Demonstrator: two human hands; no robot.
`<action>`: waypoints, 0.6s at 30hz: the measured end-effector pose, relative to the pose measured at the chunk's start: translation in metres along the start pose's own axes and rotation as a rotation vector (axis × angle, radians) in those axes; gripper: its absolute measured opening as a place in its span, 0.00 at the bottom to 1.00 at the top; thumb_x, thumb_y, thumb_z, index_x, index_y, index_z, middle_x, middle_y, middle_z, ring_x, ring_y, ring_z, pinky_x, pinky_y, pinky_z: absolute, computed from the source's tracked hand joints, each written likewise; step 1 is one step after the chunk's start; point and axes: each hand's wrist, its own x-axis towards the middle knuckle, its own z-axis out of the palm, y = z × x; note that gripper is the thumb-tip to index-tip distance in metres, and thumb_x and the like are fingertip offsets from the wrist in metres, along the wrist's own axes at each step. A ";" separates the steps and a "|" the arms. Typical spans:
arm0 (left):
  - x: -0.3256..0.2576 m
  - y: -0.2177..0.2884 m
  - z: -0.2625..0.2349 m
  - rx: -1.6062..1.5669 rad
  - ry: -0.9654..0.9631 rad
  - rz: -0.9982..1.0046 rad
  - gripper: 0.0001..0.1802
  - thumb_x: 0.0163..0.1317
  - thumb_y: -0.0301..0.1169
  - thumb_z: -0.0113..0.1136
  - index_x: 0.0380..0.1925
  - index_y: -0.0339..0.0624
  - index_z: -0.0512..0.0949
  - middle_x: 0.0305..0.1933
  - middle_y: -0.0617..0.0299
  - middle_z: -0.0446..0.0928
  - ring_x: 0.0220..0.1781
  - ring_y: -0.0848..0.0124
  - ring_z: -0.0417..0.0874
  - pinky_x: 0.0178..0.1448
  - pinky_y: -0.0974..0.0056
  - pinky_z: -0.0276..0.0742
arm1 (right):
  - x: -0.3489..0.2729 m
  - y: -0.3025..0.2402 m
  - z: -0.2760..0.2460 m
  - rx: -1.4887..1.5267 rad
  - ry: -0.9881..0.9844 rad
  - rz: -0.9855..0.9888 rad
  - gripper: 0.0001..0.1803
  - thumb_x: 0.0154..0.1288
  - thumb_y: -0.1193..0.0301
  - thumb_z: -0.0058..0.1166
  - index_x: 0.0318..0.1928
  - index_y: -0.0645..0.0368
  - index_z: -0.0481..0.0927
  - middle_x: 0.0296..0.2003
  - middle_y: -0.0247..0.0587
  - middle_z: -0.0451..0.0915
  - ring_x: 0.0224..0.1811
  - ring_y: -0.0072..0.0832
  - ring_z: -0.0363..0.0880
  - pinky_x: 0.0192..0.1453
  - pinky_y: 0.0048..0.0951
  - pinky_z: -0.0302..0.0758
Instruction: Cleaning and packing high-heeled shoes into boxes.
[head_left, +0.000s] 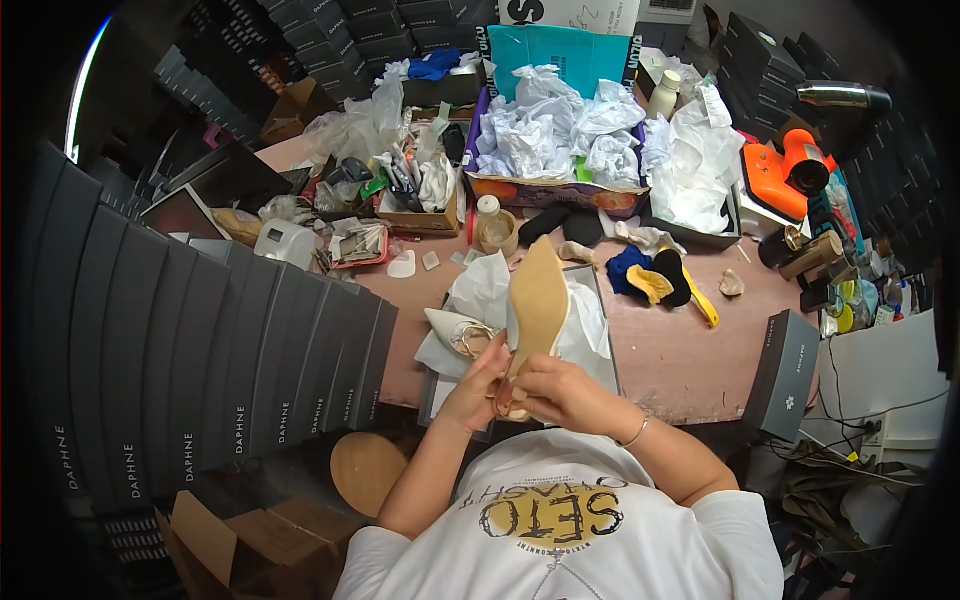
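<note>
A pointed shoe [541,295] is held up over an open shoebox, its tan sole facing me and its toe pointing away. Near the heel end, my left hand [474,392] is closed around the shoe. My right hand [566,394] grips the same end from the other side with bent fingers, which partly hide the heel and strap. A second shoe [455,331], whitish with a pointed toe and a gold-coloured strap, rests on white tissue paper [480,292] just left of it. Tissue and hands cover much of the open box [612,345].
Stacked dark grey shoeboxes [240,350] wall off the left side. At the back stands a purple box [560,192] full of crumpled white paper. A yellow-handled brush [703,303] lies by cloths on the right, near an upright grey shoebox [781,375] and orange tool [775,183].
</note>
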 end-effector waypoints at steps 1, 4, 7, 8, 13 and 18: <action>0.004 -0.004 -0.001 0.201 0.050 0.004 0.37 0.68 0.47 0.52 0.69 0.45 0.50 0.61 0.55 0.68 0.60 0.65 0.74 0.59 0.61 0.74 | 0.000 0.001 0.007 -0.069 -0.043 -0.043 0.06 0.58 0.72 0.61 0.32 0.60 0.77 0.34 0.40 0.75 0.37 0.37 0.75 0.43 0.33 0.73; 0.009 -0.019 0.000 0.039 0.084 0.152 0.35 0.67 0.39 0.57 0.68 0.47 0.51 0.59 0.53 0.70 0.56 0.66 0.77 0.53 0.63 0.79 | -0.002 0.003 0.018 -0.181 0.004 -0.089 0.09 0.57 0.72 0.62 0.39 0.59 0.80 0.34 0.43 0.75 0.37 0.39 0.75 0.43 0.35 0.74; 0.011 -0.025 -0.002 -0.169 0.174 0.255 0.30 0.66 0.43 0.55 0.63 0.43 0.60 0.55 0.51 0.73 0.47 0.67 0.80 0.48 0.63 0.81 | -0.019 -0.012 0.007 -0.016 0.224 0.099 0.13 0.57 0.73 0.62 0.44 0.61 0.81 0.37 0.43 0.76 0.37 0.36 0.77 0.43 0.30 0.75; 0.012 -0.025 -0.005 -0.221 0.167 0.289 0.30 0.66 0.44 0.55 0.62 0.41 0.61 0.54 0.50 0.73 0.44 0.68 0.80 0.48 0.63 0.81 | -0.033 -0.003 -0.001 0.004 0.247 0.149 0.13 0.57 0.74 0.62 0.45 0.61 0.81 0.37 0.42 0.77 0.37 0.35 0.77 0.43 0.29 0.75; 0.015 -0.016 -0.004 -0.185 0.036 0.244 0.37 0.59 0.50 0.62 0.53 0.24 0.69 0.38 0.55 0.76 0.31 0.73 0.75 0.30 0.70 0.71 | -0.061 0.013 -0.016 0.127 0.384 0.322 0.14 0.58 0.76 0.61 0.46 0.62 0.81 0.38 0.41 0.77 0.38 0.30 0.78 0.43 0.26 0.74; 0.018 -0.038 -0.018 -0.318 0.062 0.228 0.37 0.61 0.49 0.60 0.62 0.36 0.64 0.51 0.51 0.75 0.53 0.63 0.78 0.60 0.58 0.75 | -0.014 -0.007 -0.001 0.001 0.407 0.048 0.15 0.58 0.75 0.61 0.47 0.62 0.79 0.39 0.43 0.77 0.38 0.35 0.78 0.43 0.29 0.75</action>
